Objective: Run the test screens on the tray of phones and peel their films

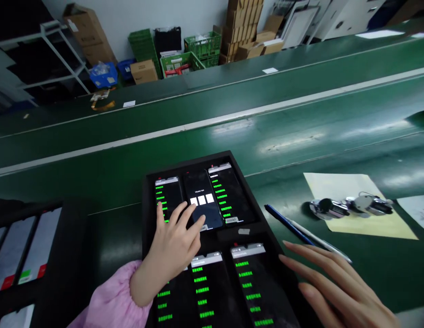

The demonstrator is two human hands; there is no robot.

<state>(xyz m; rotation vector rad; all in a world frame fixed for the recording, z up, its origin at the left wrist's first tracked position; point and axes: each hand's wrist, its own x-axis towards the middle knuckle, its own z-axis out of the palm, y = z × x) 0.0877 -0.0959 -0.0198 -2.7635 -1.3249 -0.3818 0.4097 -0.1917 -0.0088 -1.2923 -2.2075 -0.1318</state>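
Note:
Before me lies a black tray (237,157) with several smartphones set in its slots. My left hand (176,234), in a pink sleeve, is spread over the back row, fingertips at the left and middle phones. The middle phone (212,214) shows a "Vibrator test" screen with white squares. Lists of green text fill the back-left phone (167,187), the back-right phone (232,196) and the front-row phones, such as the front-right phone (251,282). At the tray's right edge my right hand (338,287) holds nothing, its fingers stretched out.
Right of the tray lie a blue pen (288,223), a white pen (328,241) and shiny metal objects (348,206) on yellow paper (372,228). Another black tray (66,241) of phones stands left. Beyond run a green work surface (130,146), crates (201,43) and cartons (89,29).

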